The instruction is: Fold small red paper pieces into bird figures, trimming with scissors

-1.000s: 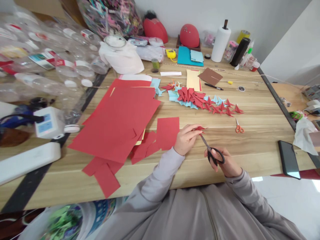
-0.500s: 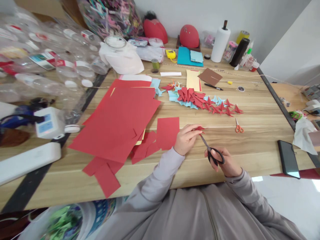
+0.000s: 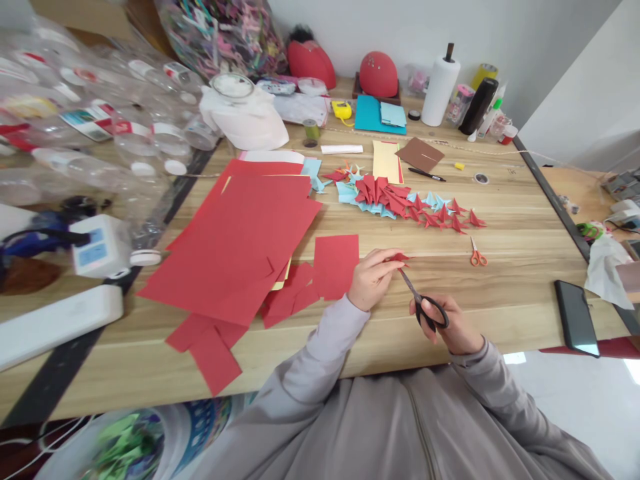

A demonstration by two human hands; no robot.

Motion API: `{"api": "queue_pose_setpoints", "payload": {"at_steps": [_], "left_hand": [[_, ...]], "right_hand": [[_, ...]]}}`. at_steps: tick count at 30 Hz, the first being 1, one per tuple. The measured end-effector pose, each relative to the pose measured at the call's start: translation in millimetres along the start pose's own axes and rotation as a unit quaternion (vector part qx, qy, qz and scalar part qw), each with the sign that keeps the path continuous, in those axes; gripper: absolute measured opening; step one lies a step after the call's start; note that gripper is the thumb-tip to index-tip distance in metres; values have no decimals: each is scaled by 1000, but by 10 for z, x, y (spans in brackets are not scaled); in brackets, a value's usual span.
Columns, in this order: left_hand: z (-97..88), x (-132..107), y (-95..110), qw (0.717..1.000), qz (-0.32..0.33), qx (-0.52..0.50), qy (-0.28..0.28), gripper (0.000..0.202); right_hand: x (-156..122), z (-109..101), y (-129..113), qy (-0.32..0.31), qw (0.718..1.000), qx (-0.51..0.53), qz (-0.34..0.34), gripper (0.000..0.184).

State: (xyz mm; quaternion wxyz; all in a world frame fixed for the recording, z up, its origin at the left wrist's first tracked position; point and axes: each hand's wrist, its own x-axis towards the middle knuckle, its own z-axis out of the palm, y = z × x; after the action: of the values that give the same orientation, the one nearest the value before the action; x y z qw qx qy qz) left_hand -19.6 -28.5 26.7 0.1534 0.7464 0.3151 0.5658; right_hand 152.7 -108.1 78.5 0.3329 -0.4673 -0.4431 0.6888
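Between the fingers of my left hand (image 3: 374, 279) is a small folded piece of red paper (image 3: 400, 257). My right hand (image 3: 457, 325) grips black-handled scissors (image 3: 425, 305), whose blades point up and left and meet the paper's lower edge at the left fingertips. How far the blades are parted I cannot tell. A square red sheet (image 3: 336, 267) lies just left of my left hand. Beyond both hands is a row of folded red and light-blue paper pieces (image 3: 400, 200). Small orange-handled scissors (image 3: 477, 253) rest to the right.
Large red sheets (image 3: 235, 240) are stacked on the left, with loose offcuts (image 3: 215, 360) near the front edge. Plastic bottles (image 3: 125, 133) crowd the far left. A phone (image 3: 576, 317) lies at the right edge. A black pen (image 3: 427, 175) and brown paper (image 3: 421, 156) lie behind the folded pieces.
Both hands, the folded red paper and the scissors stay in practically the same place. The view has shifted very slightly.
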Motion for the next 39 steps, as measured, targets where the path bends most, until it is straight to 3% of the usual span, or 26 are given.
{"api": "queue_pose_setpoints", "payload": {"at_steps": [11,21,26,28,30,31,33,35,36,39], "left_hand": [[13,-6,-21,1000,5,-9,10,20],[19,-6,22,999,-32,-25,9,18],[22,4,10,990,-119,-52,53,12],[36,12,3,976,-180,-92,79,8],[56,22,6,951,-247,-159,94,10],[66,27,12,935,-279,-197,99,13],[84,39,31,900,-331,-264,107,18],[94,50,53,875,-362,-302,111,20],[98,55,61,866,-372,-314,112,21],[111,64,73,842,-399,-343,116,22]], "right_hand": [[-9,-17,14,-6,1000,-18,-3,45],[-37,-42,39,5,1000,-28,12,45],[-67,-82,12,-6,996,-80,43,47],[-53,-144,14,34,988,-147,41,51],[-17,-248,31,144,948,-283,15,46],[7,-312,42,206,901,-381,12,40],[56,-452,65,305,774,-554,35,32],[97,-587,82,335,673,-658,55,29],[112,-645,89,332,642,-689,60,29],[136,-768,108,314,591,-740,71,27]]}}
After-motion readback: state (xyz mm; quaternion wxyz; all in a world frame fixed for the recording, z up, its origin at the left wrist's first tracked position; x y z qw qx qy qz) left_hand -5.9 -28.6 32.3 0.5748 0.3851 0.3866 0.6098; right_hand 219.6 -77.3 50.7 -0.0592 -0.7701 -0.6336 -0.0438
